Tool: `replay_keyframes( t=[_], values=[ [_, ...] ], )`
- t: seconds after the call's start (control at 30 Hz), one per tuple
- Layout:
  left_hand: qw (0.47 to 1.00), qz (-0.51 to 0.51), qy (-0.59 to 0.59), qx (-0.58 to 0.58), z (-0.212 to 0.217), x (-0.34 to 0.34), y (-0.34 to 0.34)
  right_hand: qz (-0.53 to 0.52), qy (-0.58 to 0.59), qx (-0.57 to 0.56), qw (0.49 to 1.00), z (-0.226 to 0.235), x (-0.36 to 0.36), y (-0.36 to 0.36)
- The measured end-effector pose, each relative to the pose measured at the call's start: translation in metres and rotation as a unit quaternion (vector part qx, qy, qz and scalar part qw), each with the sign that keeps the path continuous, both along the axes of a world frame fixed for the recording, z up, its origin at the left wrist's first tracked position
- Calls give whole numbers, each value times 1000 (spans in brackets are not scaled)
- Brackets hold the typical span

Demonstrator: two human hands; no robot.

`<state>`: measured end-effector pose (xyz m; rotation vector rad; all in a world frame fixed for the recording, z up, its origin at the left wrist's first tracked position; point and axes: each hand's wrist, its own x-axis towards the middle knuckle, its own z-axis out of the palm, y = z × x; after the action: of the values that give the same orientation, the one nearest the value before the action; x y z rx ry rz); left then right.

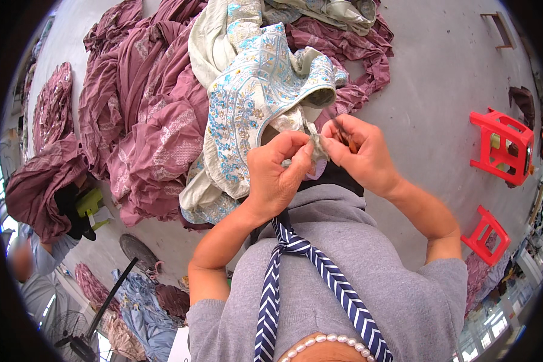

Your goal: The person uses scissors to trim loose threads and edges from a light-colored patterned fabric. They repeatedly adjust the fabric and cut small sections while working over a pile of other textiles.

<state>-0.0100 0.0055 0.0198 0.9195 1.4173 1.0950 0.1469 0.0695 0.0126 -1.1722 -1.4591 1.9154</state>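
Note:
A pale cream garment (232, 114) with blue and gold embroidery hangs in front of me, its upper end drawn toward my body. My left hand (280, 169) is closed in a pinch on the garment's edge. Right beside it, my right hand (362, 154) is closed too, its thumb and finger meeting at the same bit of cloth. Tucked in the right hand is a small pair of thread snips (351, 143), with a brownish handle and dark, blurred blades pointing up and away. The fingers partly hide the snips and the gathered cloth.
Heaps of mauve patterned cloth (142, 114) lie ahead and to the left. Two red plastic stools (504, 145) stand at the right on the grey floor (431, 66). Another person (48, 247) is at the far left, near a black fan (72, 332). Blue cloth (142, 308) lies at the lower left.

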Motion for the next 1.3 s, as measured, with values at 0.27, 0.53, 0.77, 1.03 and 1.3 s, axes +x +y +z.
replay_keyframes(
  t=[0.27, 0.53, 0.77, 1.03, 1.3],
  values=[
    [985, 30, -172, 3, -11, 1, -5, -18, 92, -218, 971, 9, 2, 9],
    [983, 19, -180, -15, -12, 4, -5, 20, 8, -62, 998, 8, 6, 18],
    [993, 24, -113, 18, -14, 10, -1, 72, 5, -231, 970, 35, 31, 13],
    [995, 38, -71, 56, -21, 14, -3, 100, 24, -355, 929, 32, 34, 4],
    [997, 29, -16, 72, -24, 13, -6, 105, 14, -342, 934, 32, 32, 5]
  ],
)
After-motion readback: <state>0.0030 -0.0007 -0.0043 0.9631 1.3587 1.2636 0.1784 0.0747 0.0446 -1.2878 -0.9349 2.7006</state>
